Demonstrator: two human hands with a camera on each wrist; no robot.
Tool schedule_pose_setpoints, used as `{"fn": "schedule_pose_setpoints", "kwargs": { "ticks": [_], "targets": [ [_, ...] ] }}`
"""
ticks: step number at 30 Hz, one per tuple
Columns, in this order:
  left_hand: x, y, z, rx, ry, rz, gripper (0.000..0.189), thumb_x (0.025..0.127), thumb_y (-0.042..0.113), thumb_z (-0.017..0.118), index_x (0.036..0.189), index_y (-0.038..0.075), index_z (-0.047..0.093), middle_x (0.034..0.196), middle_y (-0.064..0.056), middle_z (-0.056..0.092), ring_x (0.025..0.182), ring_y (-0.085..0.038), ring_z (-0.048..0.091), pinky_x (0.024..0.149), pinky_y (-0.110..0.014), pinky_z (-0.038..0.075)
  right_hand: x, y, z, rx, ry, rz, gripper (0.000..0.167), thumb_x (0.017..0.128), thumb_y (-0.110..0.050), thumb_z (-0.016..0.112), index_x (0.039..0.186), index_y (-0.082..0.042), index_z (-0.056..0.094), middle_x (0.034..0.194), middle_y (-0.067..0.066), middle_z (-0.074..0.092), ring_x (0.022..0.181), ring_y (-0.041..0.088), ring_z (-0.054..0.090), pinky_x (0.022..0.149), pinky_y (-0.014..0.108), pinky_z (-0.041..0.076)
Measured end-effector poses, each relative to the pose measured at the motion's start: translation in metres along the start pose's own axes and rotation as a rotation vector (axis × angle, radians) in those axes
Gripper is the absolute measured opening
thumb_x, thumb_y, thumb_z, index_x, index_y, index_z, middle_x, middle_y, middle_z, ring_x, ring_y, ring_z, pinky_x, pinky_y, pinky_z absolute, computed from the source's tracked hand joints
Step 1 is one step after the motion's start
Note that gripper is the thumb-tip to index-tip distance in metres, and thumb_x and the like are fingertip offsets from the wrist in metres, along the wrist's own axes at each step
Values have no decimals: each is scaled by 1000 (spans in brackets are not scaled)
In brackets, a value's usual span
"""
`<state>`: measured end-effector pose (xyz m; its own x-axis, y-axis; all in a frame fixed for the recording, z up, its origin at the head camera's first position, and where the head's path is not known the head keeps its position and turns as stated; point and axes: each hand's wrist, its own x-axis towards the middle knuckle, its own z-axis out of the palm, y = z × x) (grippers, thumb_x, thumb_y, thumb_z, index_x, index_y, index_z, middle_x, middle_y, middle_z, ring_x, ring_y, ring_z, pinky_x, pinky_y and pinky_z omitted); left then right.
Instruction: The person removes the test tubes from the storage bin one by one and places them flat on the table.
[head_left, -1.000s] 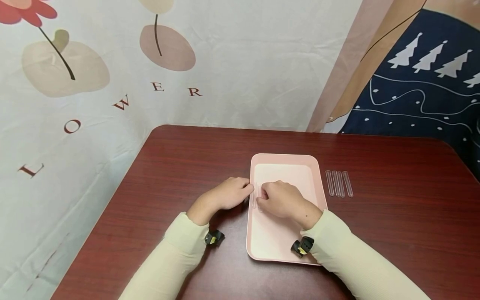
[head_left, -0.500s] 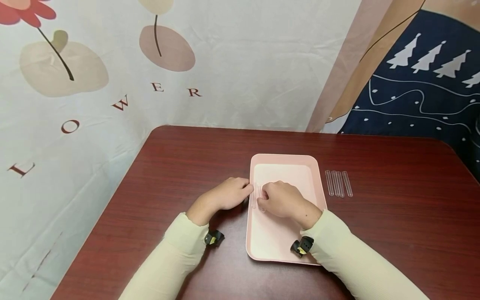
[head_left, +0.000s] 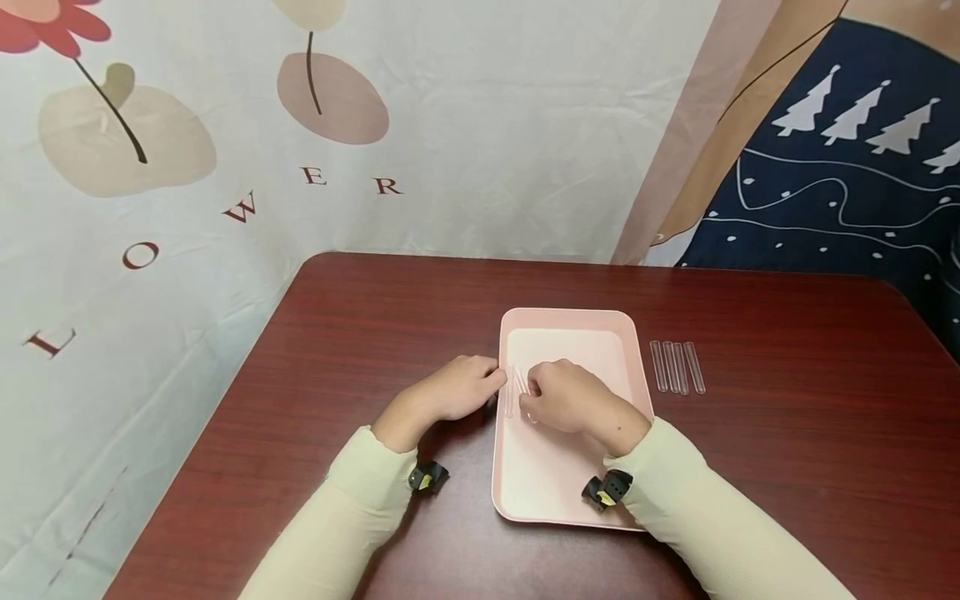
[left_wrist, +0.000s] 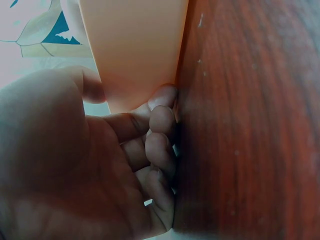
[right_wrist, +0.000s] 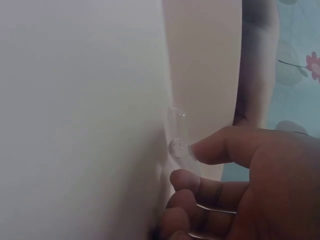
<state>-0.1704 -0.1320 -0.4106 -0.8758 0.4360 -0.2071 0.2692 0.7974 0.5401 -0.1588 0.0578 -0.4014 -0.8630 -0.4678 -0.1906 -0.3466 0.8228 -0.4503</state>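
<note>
A pink rectangular tray (head_left: 567,318) lies on the table. My left hand (head_left: 461,387) grips its left rim, the thumb on the edge and the fingers (left_wrist: 161,150) curled against the outer wall in the left wrist view. Over the tray's left part, my right hand (head_left: 568,398) pinches a clear test tube (right_wrist: 179,148) between thumb and forefinger. The tube is slightly tilted, and its far part is hidden by the fingers. Beside it, another clear tube (head_left: 509,393) lies along the tray's left wall.
Several more clear tubes (head_left: 681,368) lie side by side on the table, right of the tray. The dark red wooden table (head_left: 390,308) extends around the tray. Behind its far edge hangs a printed cloth (head_left: 510,167).
My right hand has shifted slightly to the right with the tube, which now leans away from the tube at the wall. My left hand stays in place.
</note>
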Motion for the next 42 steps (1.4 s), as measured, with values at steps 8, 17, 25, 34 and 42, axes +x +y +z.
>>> {"fn": "schedule_pose_setpoints", "kwargs": {
  "ticks": [8,17,25,34,42],
  "targets": [
    [0,-1,0,-9,7,-3,34,99,26,39,72,15,56,66,1,55,67,-16,55,69,-30,45,-3,-1,-8,-3,27,-23,25,86,-21,60,64,-15,50,60,-1,49,58,15,47,54,28,36],
    [-1,0,-1,-19,5,-7,34,99,26,39,73,15,57,65,1,56,65,-15,55,67,-29,45,-7,-4,-28,12,79,-78,23,87,-23,59,66,-15,54,60,-2,51,58,13,48,56,28,39],
    [-1,0,-1,-30,8,-10,33,98,27,39,72,15,56,64,2,55,64,-14,54,65,-29,44,-15,-5,-41,46,102,-63,21,88,-24,57,69,-16,55,59,-3,48,58,12,46,56,28,37],
    [1,-1,2,-18,1,-20,34,99,29,39,73,16,58,65,3,55,67,-15,55,67,-29,45,-24,3,-46,92,134,-83,23,88,-24,57,67,-17,50,59,-6,43,57,9,40,56,26,34],
    [0,1,1,-24,-2,-31,34,98,29,39,74,16,58,66,2,56,68,-15,56,69,-29,45,-29,7,-54,92,151,-96,26,89,-23,58,66,-17,49,58,-7,41,56,9,39,56,26,34]
  ]
}}
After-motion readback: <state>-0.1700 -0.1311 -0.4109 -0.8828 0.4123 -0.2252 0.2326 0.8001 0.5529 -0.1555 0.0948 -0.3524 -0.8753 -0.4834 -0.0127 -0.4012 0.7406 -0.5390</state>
